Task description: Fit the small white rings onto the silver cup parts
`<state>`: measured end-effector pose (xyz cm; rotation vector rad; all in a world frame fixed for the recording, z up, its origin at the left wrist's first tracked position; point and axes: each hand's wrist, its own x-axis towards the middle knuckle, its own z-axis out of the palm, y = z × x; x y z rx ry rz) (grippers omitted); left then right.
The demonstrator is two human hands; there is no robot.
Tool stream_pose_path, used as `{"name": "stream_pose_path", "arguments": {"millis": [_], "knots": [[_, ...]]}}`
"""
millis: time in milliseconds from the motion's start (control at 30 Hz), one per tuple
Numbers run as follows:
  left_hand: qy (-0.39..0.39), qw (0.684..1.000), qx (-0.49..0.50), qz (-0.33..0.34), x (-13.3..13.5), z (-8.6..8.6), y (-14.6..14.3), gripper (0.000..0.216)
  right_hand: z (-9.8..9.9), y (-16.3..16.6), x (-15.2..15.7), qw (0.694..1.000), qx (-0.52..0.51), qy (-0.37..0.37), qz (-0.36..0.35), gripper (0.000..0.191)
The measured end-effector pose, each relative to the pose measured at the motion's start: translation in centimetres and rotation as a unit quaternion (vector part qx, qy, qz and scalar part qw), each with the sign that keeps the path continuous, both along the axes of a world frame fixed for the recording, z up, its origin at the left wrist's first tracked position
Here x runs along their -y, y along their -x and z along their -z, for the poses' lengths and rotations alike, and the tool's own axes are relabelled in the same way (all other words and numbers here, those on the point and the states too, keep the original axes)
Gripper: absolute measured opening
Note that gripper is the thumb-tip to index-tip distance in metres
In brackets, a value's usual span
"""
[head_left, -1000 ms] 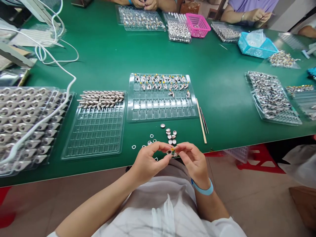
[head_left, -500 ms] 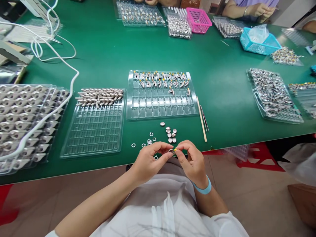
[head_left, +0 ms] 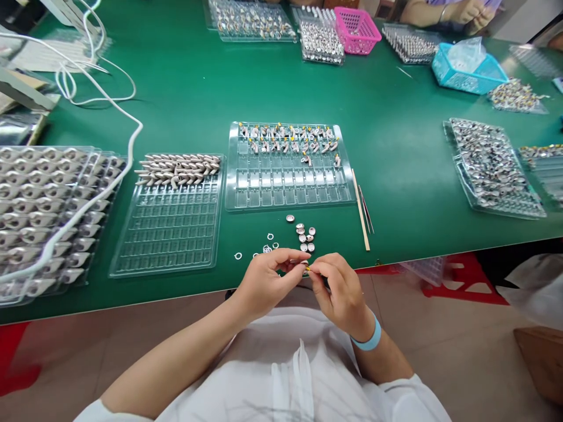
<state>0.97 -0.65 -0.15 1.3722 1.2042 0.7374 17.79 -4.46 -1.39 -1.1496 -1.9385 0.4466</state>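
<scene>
Fingertips of my left hand (head_left: 268,281) pinch a small metallic part (head_left: 303,263), mostly covered by the fingers. My right hand (head_left: 338,287), a blue band on its wrist, pinches a tiny yellow-tipped piece (head_left: 308,268) against that part. Both hands meet at the table's front edge. Just beyond them lie several small round metal caps (head_left: 303,239) and, to the left, several thin white rings (head_left: 267,249). Behind these is a clear tray (head_left: 290,196) whose back rows hold curved metal pieces with yellow bits.
Left stand a tray of curved metal parts (head_left: 176,171) and larger trays of metal shells (head_left: 39,205), crossed by a white cable (head_left: 132,132). A wooden stick (head_left: 360,211) and tweezers (head_left: 366,208) lie right. Farther off are pink (head_left: 357,29) and blue (head_left: 468,79) baskets and another person's hands (head_left: 472,14).
My right hand has turned slightly, its fingers now more over the yellow-tipped piece. The left hand keeps its pinch, its fingers closing further over the part. The view has shifted a little.
</scene>
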Motion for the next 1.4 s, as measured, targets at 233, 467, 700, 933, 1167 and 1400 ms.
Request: {"name": "stream_pose_path", "arguments": {"millis": [233,467,700,933,1167,1400], "knots": [[0.059,0.998,0.037,-0.003,-0.4,-0.4,-0.1,0.021,-0.1,-0.6,0.0,0.998,0.041,-0.010,-0.052,0.034],[0.090,0.992,0.086,0.017,-0.1,0.0,-0.2,0.025,0.2,-0.4,0.1,0.996,-0.075,0.047,0.000,0.030],[0.009,0.999,0.013,0.032,0.0,0.0,-0.4,0.021,0.0,-0.1,0.1,0.988,-0.121,0.091,0.028,0.023],[-0.005,1.000,0.006,0.021,0.1,0.2,-0.6,0.018,-0.5,-0.3,0.0,0.990,-0.088,0.110,0.001,0.021],[0.009,0.996,0.042,0.077,0.4,0.8,0.1,0.029,-0.3,-0.8,-0.4,0.997,-0.032,0.075,0.013,0.023],[-0.092,0.988,-0.059,0.106,0.0,0.5,0.5,0.025,-0.4,-0.9,-0.6,0.998,0.005,0.067,-0.008,0.022]]}}
